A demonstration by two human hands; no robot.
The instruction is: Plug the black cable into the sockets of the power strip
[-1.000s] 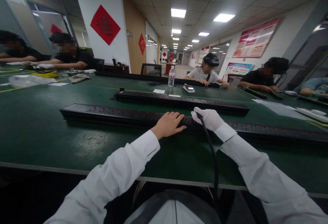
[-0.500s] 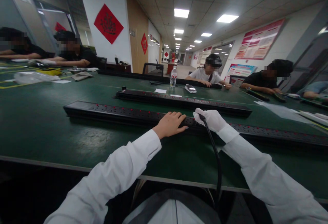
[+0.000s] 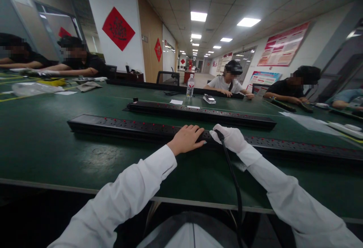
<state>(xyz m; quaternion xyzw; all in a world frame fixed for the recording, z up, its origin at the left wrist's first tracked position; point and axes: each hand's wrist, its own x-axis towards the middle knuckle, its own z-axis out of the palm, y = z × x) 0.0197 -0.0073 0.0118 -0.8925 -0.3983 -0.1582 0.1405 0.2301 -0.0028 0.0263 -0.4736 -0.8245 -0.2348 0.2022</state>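
Note:
A long black power strip (image 3: 121,127) with a row of sockets and red dots lies across the table before me. My left hand (image 3: 185,139), bare, rests on top of it with fingers stretched over its width and thumb apart. Just to the right, my right hand (image 3: 229,137) in a white glove is closed on a black plug (image 3: 219,134). From the plug a thick black cord (image 3: 233,180) runs down past the table edge toward my lap. The plug is over the strip's sockets; its front end is hidden by the fingers, so contact cannot be told.
Behind my strip lies a second black power strip (image 3: 198,112). Farther back are a water bottle (image 3: 190,86), a small white device (image 3: 209,99) and another long black strip (image 3: 147,86). A clear plastic bag (image 3: 34,89) lies at left. Several people sit around the green table (image 3: 56,153).
My right hand with the plug has shifted slightly left and down, closer to my left thumb. The left hand stays on the strip. The whole view has moved a little.

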